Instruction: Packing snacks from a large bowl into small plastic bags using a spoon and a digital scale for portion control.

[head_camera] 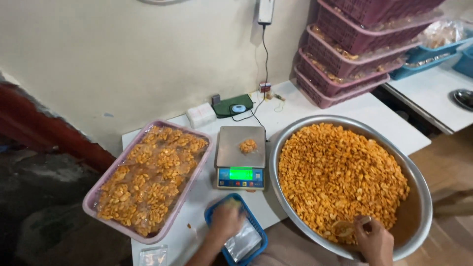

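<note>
The right hand (375, 241) grips a small scoop (345, 228) buried in the big metal bowl (423, 197) of snacks; the left hand (225, 221) closes over bags in the blue basket (256, 221). An overfilled scoop could spill onto the counter (197, 197).

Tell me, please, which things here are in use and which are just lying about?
In use: right hand with scoop in the snack bowl; left hand in the blue basket; scale; pink tray.
Lying about: stacked crates; green device; white box.
</note>
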